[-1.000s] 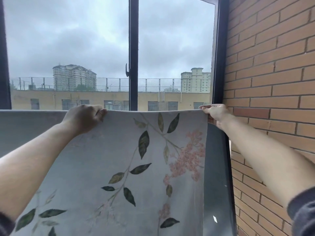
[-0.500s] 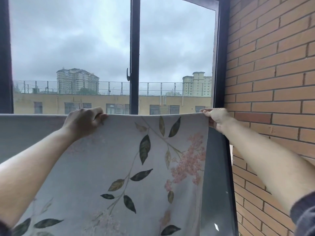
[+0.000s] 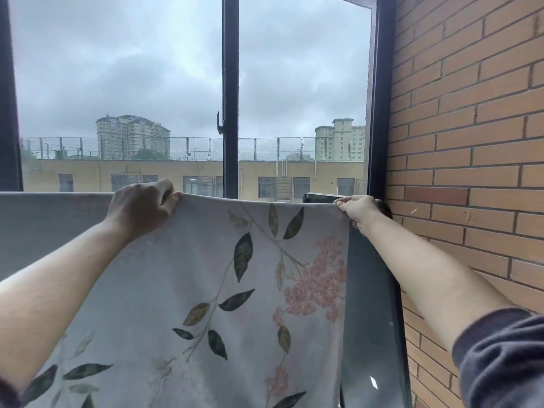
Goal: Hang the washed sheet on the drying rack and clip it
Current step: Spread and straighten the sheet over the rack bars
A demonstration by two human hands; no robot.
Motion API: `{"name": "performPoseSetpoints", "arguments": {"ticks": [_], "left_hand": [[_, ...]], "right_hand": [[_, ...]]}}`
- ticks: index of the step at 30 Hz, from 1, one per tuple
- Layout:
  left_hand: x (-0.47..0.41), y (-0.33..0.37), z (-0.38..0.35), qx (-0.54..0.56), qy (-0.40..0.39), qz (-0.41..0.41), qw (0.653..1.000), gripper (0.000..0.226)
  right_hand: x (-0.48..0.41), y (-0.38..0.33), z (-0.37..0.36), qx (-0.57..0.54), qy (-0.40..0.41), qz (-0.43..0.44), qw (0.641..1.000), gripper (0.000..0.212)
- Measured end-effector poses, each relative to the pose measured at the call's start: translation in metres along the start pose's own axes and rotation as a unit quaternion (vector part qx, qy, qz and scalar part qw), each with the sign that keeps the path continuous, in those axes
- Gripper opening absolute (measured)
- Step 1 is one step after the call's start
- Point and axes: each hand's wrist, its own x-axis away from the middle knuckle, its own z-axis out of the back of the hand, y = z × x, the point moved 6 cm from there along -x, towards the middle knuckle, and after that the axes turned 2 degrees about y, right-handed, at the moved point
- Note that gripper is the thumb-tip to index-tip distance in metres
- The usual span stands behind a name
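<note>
head view, left to right: the sheet (image 3: 206,290) runs in from the left edge, its top hem lying level across the scene in front of the window (image 3: 229,98). the left hand (image 3: 141,206) has its grip closed in a fist over that hem, fingers curled on top, bunching a fold. from there the hem dips slightly toward the right hand (image 3: 357,209), whose grip pinches the sheet's top right corner between thumb and fingers. just behind that corner a short dark bar (image 3: 321,198) shows above the hem, likely the rack rail, though most of it is hidden. the brick wall (image 3: 471,172) stands at far right.

compared with a second ago, the hem sits a little lower against the building beyond, and the dark bar, hidden then, now peeks out at the right. the right hand has shifted slightly outward toward the wall. my reading: the sheet is being drawn taut and settled along the rail, so hanging is nearly done. no clips are visible, so clipping is not yet begun.
</note>
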Motion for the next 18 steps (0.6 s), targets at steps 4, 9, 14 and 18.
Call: {"name": "performPoseSetpoints", "arguments": {"ticks": [4, 9, 14, 18], "left_hand": [[0.000, -0.002, 0.000, -0.003, 0.006, -0.001, 1.000, 0.025], [0.002, -0.002, 0.002, -0.007, 0.012, 0.000, 1.000, 0.024], [0.001, 0.002, 0.001, -0.004, 0.001, -0.002, 1.000, 0.021], [0.000, 0.001, 0.001, -0.008, -0.001, -0.008, 1.000, 0.021]], "right_hand": [[-0.005, 0.007, -0.023, -0.052, -0.016, -0.027, 0.998, 0.024], [-0.002, 0.023, -0.068, -0.126, -0.062, -0.040, 0.989, 0.016], [0.026, 0.032, -0.139, -0.064, -0.240, -0.025, 0.968, 0.025], [0.042, 0.041, -0.174, 0.142, -0.282, -0.005, 0.949, 0.025]]}}
